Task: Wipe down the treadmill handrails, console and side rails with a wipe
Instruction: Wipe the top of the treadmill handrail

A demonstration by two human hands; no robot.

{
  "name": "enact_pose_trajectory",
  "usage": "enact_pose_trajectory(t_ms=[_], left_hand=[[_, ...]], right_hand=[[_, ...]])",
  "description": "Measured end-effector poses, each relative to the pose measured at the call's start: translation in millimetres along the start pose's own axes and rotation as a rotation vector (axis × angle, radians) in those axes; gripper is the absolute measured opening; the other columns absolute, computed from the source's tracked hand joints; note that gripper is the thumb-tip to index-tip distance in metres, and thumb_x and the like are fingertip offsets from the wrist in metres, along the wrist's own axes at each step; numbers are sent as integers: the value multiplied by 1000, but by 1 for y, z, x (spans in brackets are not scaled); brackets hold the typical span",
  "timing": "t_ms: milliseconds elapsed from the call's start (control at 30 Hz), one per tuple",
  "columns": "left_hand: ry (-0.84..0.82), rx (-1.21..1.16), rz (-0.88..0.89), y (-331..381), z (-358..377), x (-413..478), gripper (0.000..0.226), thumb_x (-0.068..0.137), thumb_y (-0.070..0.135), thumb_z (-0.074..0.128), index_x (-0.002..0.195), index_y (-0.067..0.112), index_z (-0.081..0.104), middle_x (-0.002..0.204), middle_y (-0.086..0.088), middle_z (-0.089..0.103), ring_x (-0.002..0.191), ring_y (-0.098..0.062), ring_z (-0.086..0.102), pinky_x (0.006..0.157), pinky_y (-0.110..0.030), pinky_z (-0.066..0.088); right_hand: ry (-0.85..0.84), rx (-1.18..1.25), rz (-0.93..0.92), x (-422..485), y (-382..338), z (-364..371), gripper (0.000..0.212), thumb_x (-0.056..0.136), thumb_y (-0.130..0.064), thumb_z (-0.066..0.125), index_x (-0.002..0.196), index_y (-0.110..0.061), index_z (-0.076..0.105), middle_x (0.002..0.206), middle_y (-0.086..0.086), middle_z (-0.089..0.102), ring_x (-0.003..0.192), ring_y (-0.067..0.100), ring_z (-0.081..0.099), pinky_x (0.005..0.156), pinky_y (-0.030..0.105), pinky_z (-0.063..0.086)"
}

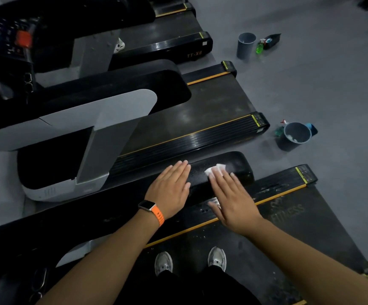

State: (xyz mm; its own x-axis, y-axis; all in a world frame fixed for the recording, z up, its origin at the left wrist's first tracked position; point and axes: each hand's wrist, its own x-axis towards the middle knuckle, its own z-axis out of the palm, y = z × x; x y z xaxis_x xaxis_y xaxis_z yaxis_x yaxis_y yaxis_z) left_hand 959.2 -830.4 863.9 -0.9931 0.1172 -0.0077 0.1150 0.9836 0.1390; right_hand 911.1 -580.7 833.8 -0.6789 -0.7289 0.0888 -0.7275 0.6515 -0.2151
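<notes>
White wipe is being pressed flat onto the black handrail beneath the straight fingers of the right hand. The left hand, fingers straight and together, is being rested palm-down on the same rail, just beside it. A grey bucket is being kept on the floor beyond.

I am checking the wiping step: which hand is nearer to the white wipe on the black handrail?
Right. The right hand presses the wipe with straight fingers; the left hand lies flat on the handrail, apart from the wipe.
</notes>
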Motion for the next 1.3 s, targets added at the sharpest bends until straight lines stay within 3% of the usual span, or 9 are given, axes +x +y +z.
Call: enact_pose_trajectory(t_ms=[67,167,300,533,633,733,900,1067,1300], left_hand=[[7,-5,-2,0,-1,0,59,106,38,30,156,9,39,163,-7,38,152,-19,32,126,-38,25],[6,1,-5,1,0,0,59,105,38,30,156,8,40,163,-8,39,152,-19,33,125,-40,28],[14,4,-12,1,0,0,59,105,37,33,155,8,42,162,-8,40,151,-20,35,124,-41,30],[18,10,-21,2,-2,0,59,105,38,32,155,8,43,161,-7,41,150,-19,36,124,-40,31],[29,27,-16,2,-1,0,58,105,37,33,154,8,44,160,-7,42,150,-19,37,124,-39,31],[38,36,-13,2,-1,0,58,105,37,34,154,8,44,160,-7,42,149,-19,38,124,-38,30],[33,52,-17,2,1,-1,58,106,37,32,155,9,42,161,-7,41,150,-19,37,124,-39,31],[10,68,-24,4,0,-3,59,107,38,27,155,8,41,162,-7,40,151,-20,35,124,-40,29],[112,2,-90,41,-10,-39,56,105,35,31,150,7,49,158,-9,45,149,-24,38,124,-43,28]], right_hand=[[-10,-18,-22,-7,11,-1,73,111,-45,37,167,-10,8,175,10,1,162,25,1,129,52,19],[47,75,180,-10,30,-4,70,110,-41,38,167,-11,11,175,9,6,162,24,5,128,54,21],[49,169,220,26,20,-8,68,110,-48,31,167,-15,13,174,7,15,162,22,5,130,49,12],[126,307,398,20,38,-5,70,108,-48,33,167,-14,13,172,6,21,160,21,13,128,52,21],[114,229,277,-4,17,1,76,109,-44,39,166,-6,8,175,10,5,162,27,1,130,51,15],[54,86,121,-19,8,8,76,110,-45,38,166,-4,8,175,14,-3,162,32,-2,128,56,21],[94,197,282,-28,25,3,76,109,-41,41,167,-7,6,176,9,-3,162,25,-1,129,53,20],[119,219,226,-41,15,-16,75,110,-39,43,167,-9,5,176,9,-3,162,23,-1,131,42,9],[133,272,181,-60,-5,-37,73,110,-34,44,167,-11,5,176,4,-3,162,22,1,130,47,18]])
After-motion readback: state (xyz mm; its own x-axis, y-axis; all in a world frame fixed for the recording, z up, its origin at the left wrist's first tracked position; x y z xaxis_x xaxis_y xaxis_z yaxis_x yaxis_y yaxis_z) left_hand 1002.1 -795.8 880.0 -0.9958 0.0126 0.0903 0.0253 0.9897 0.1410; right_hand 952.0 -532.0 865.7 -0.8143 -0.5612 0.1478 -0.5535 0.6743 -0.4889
